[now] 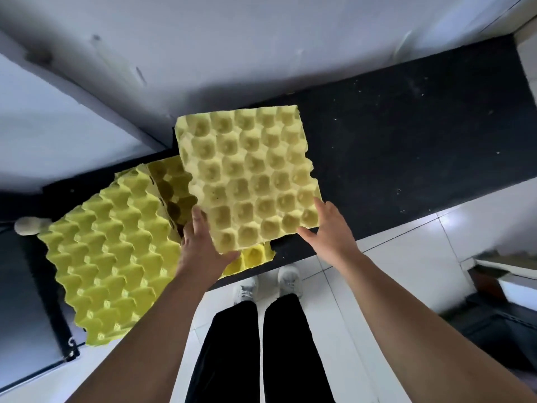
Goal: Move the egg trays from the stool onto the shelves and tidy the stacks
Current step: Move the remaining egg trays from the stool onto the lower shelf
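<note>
A pale yellow egg tray (250, 175) is held level above the black shelf (406, 146), cups facing up. My left hand (200, 242) grips its near left corner, thumb underneath. My right hand (328, 228) holds its near right corner. A brighter yellow tray (110, 251) lies upside down and tilted at the left, overhanging the shelf's front edge. Another yellow tray (171, 184) lies beneath both, and a corner of it (255, 257) pokes out below the held tray.
The dark shelf runs right with bare speckled surface. A white wall (261, 39) rises behind it. White floor tiles (392, 257), my legs and shoes are below. A dark box-like object (499, 315) sits at the lower right. A round beige knob (27, 225) is at the left.
</note>
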`<state>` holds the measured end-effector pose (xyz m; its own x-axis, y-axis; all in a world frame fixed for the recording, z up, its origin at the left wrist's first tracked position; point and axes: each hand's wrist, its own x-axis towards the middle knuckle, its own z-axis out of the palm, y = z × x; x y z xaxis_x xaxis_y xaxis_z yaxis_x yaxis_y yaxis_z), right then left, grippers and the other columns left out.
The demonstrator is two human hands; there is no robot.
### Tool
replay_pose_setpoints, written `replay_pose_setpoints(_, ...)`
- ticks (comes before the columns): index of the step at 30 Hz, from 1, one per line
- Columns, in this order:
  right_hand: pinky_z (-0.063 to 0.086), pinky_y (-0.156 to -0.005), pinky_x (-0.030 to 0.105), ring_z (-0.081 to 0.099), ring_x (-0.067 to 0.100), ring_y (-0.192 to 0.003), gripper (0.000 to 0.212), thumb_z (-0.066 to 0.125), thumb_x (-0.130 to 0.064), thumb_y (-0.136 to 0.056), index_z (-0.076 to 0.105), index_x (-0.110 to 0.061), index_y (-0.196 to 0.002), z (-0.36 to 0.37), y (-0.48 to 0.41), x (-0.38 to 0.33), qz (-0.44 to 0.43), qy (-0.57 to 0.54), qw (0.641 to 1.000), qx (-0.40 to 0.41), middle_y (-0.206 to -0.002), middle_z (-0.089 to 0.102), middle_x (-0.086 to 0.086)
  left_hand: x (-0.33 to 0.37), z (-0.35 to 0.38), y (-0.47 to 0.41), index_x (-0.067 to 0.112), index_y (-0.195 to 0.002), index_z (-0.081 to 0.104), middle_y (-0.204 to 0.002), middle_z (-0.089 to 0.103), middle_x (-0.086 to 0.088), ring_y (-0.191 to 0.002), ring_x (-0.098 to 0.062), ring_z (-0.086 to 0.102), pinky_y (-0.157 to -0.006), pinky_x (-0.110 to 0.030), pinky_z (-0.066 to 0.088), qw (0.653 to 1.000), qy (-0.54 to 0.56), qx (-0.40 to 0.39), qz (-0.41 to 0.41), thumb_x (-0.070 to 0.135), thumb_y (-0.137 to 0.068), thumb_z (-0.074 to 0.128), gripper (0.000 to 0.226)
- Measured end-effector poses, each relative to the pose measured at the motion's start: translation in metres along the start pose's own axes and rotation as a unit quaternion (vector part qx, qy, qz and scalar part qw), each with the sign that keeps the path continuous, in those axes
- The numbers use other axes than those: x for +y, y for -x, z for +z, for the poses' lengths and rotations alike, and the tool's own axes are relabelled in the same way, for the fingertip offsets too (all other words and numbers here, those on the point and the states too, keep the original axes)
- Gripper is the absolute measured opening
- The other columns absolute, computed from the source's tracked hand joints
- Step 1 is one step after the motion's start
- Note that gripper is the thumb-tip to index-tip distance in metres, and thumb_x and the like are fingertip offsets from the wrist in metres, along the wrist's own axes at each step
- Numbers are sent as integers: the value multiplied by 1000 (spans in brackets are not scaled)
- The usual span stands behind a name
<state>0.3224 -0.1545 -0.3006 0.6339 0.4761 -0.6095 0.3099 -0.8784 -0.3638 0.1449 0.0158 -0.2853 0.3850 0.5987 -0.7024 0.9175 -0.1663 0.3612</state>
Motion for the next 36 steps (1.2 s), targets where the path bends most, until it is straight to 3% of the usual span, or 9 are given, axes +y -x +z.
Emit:
replay_pose_setpoints(5,32,-110,43,29,34,-137,91,68,-50,-78,13,-33,-149,20,-38,16,16,-22,998,-60,-153,13,19,-3,16,-16,27,-149,-22,-157,12,-11,-141,-30,28,-107,-44,35,999,14,6,-35,36,-67,86,136)
replay_pose_setpoints(8,35,-108,44,35,32,-133,98,74,-49,-73,13,-34,-148,26,-51,25,16,-49,996,-68,-149,16,16,3,18,-17,25,-149,-21,-156,11,-10,-138,-28,33,-100,-40,40,999,23,11,-41,32,-67,86,135)
replay_pose_setpoints(12,43,-102,38,42,27,-124,89,78,-42,-67,29,-36,-141,26,-55,29,11,-104,992,-66,-138,24,9,10,14,-12,27,-151,-17,-155,13,-4,-136,-23,36,-96,-36,41,996,72,15,-39,29,-64,89,137)
replay_pose_setpoints(18,41,-99,32,42,25,-119,74,75,-36,-67,41,-34,-133,3,-39,21,-3,-136,990,-20,-120,29,-2,19,3,4,29,-151,-15,-154,13,1,-142,-14,19,-103,-31,31,989,145,27,-9,29,-64,88,136)
replay_pose_setpoints(23,41,-101,38,41,27,-120,80,78,-36,-67,39,-30,-137,-30,-5,5,-25,-142,989,33,-129,30,4,31,-27,33,31,-152,-12,-151,17,0,-137,-18,28,-104,-32,33,986,162,36,32,30,-62,89,135)
replay_pose_setpoints(26,42,-99,34,43,23,-119,81,79,-38,-68,40,-29,-138,-50,24,-5,-36,-165,984,62,-130,30,1,36,-48,58,30,-153,-7,-150,22,-1,-136,-18,30,-102,-29,34,984,159,49,58,33,-59,90,135)
replay_pose_setpoints(29,41,-98,32,44,20,-117,79,80,-39,-67,42,-30,-136,-67,56,-16,-51,-181,979,81,-127,31,-1,39,-68,87,29,-153,-6,-150,25,0,-135,-20,33,-106,-37,38,982,161,57,80,36,-58,89,134)
replay_pose_setpoints(36,42,-94,30,43,17,-115,78,78,-45,-68,41,-32,-135,-101,127,-52,-100,-171,972,128,-124,32,-4,29,-106,162,34,-152,-6,-151,22,3,-136,-18,32,-104,-28,31,970,189,96,115,35,-62,87,130)
